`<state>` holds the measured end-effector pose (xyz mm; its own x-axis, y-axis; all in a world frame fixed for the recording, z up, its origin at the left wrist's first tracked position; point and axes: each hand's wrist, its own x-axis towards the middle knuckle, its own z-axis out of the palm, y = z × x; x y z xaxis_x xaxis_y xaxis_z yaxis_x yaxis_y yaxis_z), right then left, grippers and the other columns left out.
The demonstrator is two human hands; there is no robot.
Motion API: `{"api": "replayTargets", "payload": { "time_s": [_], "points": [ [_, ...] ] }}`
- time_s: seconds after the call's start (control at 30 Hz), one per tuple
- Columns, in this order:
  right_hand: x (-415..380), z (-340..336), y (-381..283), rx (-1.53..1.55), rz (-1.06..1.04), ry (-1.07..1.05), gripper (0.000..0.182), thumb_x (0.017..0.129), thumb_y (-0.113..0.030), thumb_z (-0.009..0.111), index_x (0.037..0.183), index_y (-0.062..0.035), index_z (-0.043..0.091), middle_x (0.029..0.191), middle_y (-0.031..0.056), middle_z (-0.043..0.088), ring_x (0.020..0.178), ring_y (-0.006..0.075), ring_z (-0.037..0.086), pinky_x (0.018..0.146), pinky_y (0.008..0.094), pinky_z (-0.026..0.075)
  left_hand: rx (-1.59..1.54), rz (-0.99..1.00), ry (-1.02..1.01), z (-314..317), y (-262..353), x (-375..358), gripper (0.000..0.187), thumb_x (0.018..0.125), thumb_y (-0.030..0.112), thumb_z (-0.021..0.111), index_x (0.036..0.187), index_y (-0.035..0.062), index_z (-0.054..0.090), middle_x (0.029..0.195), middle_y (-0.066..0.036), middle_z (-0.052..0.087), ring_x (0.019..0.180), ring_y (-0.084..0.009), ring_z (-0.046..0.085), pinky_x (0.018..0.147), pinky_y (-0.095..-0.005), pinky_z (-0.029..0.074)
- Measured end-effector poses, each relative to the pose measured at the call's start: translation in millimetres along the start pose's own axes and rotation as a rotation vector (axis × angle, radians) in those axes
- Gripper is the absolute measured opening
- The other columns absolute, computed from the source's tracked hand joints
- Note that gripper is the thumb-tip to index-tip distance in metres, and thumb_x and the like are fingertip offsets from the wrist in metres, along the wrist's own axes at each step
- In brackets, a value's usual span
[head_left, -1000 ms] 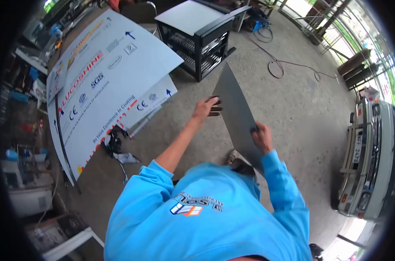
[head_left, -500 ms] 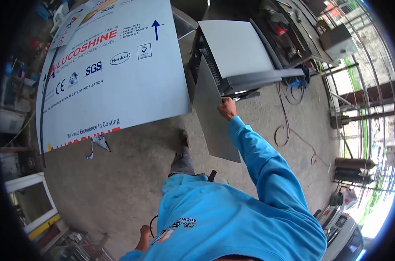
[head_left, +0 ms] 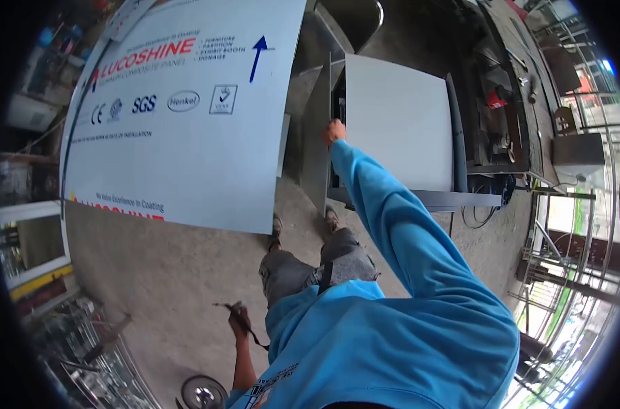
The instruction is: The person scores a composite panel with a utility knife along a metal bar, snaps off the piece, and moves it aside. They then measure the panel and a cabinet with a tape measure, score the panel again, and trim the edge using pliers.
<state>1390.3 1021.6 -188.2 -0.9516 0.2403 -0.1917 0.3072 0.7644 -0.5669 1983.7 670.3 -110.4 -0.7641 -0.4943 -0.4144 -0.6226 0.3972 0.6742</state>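
Note:
My right hand (head_left: pixel 334 131) is closed on the top edge of a thin grey panel (head_left: pixel 315 153), which stands upright and is seen nearly edge-on. Right beside it is a cabinet-like unit with a white top (head_left: pixel 399 123) and a grey strip (head_left: pixel 453 198) along its near side. Low on the left, my left hand (head_left: pixel 239 320) is closed around a thin black strap (head_left: pixel 257 337), whose far end trails toward my waist. A large printed aluminum composite panel (head_left: pixel 187 157) lies to the left of the grey panel.
A workbench (head_left: pixel 538 102) with tools runs along the right, near a metal rack (head_left: pixel 583 273). Black cable (head_left: pixel 479 215) lies on the floor beyond the unit. Glass and frames (head_left: pixel 92 354) stand at lower left, near a small wheel (head_left: pixel 202 393).
I have stepped forward, and my right hand has carried the grey panel in alongside the white-topped unit. My left hand has come further into view, showing the strap.

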Motion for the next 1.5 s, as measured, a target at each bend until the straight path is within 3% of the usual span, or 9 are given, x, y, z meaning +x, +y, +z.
{"api": "replayTargets", "payload": {
  "time_s": [0.13, 0.23, 0.4, 0.5, 0.6, 0.77, 0.97, 1.4, 1.5],
  "points": [
    [35.2, -22.8, -11.2, -0.307, -0.106, -0.261, 0.034, 0.073, -0.029, 0.062, 0.088, 0.0022, 0.063, 0.093, 0.0236, 0.062, 0.092, 0.0362, 0.061, 0.079, 0.0402, 0.050, 0.342, -0.071, -0.454, 97.2, 125.6, 41.6, 0.027, 0.087, 0.016, 0.048, 0.108, 0.0027, 0.056, 0.082, -0.024, 0.059, 0.082, -0.0415, 0.058, 0.073, -0.0450, 0.046],
    [37.6, -35.1, -23.8, -0.705, -0.432, -0.211, 0.030, 0.072, -0.026, 0.066, 0.093, -0.0049, 0.065, 0.090, 0.0184, 0.065, 0.089, 0.0335, 0.063, 0.085, 0.0419, 0.047, 0.353, 0.609, -0.273, 187.5, 153.0, 99.8, 0.041, 0.089, 0.007, 0.043, 0.130, 0.0054, 0.039, 0.133, -0.020, 0.039, 0.114, -0.0377, 0.044, 0.089, -0.0420, 0.044],
    [49.6, -57.0, -29.0, -1.475, -0.938, -0.346, 0.042, 0.065, -0.033, 0.074, 0.096, -0.0064, 0.065, 0.083, 0.0093, 0.068, 0.079, 0.0332, 0.065, 0.088, 0.0507, 0.043, -1.340, -0.593, -0.486, 288.2, 303.5, 153.1, 0.048, 0.089, 0.031, 0.054, 0.124, 0.0004, 0.042, 0.117, -0.013, 0.049, 0.103, -0.0241, 0.053, 0.073, -0.0342, 0.053],
    [102.2, -36.4, 7.4, -0.716, -0.225, -0.369, 0.049, 0.064, -0.041, 0.073, 0.098, -0.0064, 0.065, 0.076, 0.0071, 0.067, 0.071, 0.0337, 0.066, 0.088, 0.0554, 0.042, -1.560, -0.538, -0.341, 325.0, 338.9, 163.0, 0.029, 0.087, 0.017, 0.057, 0.105, -0.0048, 0.053, 0.101, -0.012, 0.056, 0.080, -0.0218, 0.059, 0.057, -0.0289, 0.054],
    [85.3, -68.8, -41.8, -1.974, -1.169, -0.745, 0.045, 0.074, -0.037, 0.060, 0.103, -0.0038, 0.064, 0.076, 0.0096, 0.067, 0.070, 0.0291, 0.066, 0.081, 0.0490, 0.049, -1.711, -0.730, -0.324, 321.5, 348.0, 155.4, 0.009, 0.084, -0.002, 0.054, 0.092, -0.0060, 0.056, 0.076, -0.012, 0.059, 0.052, -0.0192, 0.057, 0.039, -0.0227, 0.045],
    [129.5, -21.3, 23.1, -0.664, 0.072, 0.129, 0.052, 0.076, -0.018, 0.052, 0.119, 0.0090, 0.047, 0.095, 0.0201, 0.063, 0.087, 0.0288, 0.064, 0.081, 0.0434, 0.050, -1.560, -0.715, -0.233, 314.4, 357.1, 132.0, 0.010, 0.082, 0.008, 0.062, 0.085, 0.0001, 0.058, 0.076, -0.009, 0.060, 0.051, -0.0154, 0.056, 0.036, -0.0224, 0.039],
    [1.8, -124.9, -71.7, -0.751, -0.389, -0.599, 0.050, 0.073, -0.033, 0.059, 0.113, -0.0027, 0.057, 0.086, 0.0208, 0.065, 0.090, 0.0248, 0.063, 0.080, 0.0407, 0.048, -0.921, -0.564, -0.495, 326.6, 339.2, 146.4, 0.024, 0.079, 0.025, 0.068, 0.076, 0.0031, 0.060, 0.060, -0.005, 0.055, 0.045, -0.0127, 0.050, 0.035, -0.0243, 0.035],
    [-113.1, -229.2, -0.8, -0.442, -0.661, -0.127, 0.036, 0.071, -0.017, 0.066, 0.107, -0.0152, 0.063, 0.070, 0.0060, 0.057, 0.069, 0.0224, 0.055, 0.066, 0.0352, 0.045, -1.025, -0.301, -0.221, 294.8, 200.1, 110.6, 0.055, 0.079, 0.038, 0.067, 0.121, 0.0042, 0.053, 0.058, -0.004, 0.052, 0.041, -0.0098, 0.043, 0.037, -0.0261, 0.039],
    [-176.5, -292.1, 78.9, -0.666, -0.706, 0.114, 0.037, 0.065, -0.002, 0.062, 0.100, -0.0141, 0.064, 0.070, 0.0084, 0.052, 0.064, 0.0253, 0.052, 0.062, 0.0377, 0.043, -0.389, -0.262, 0.036, 291.1, 49.0, 70.7, 0.062, 0.072, 0.046, 0.067, 0.112, -0.0002, 0.058, 0.104, -0.022, 0.061, 0.103, -0.0299, 0.058, 0.085, -0.0366, 0.046]
  ]
}}
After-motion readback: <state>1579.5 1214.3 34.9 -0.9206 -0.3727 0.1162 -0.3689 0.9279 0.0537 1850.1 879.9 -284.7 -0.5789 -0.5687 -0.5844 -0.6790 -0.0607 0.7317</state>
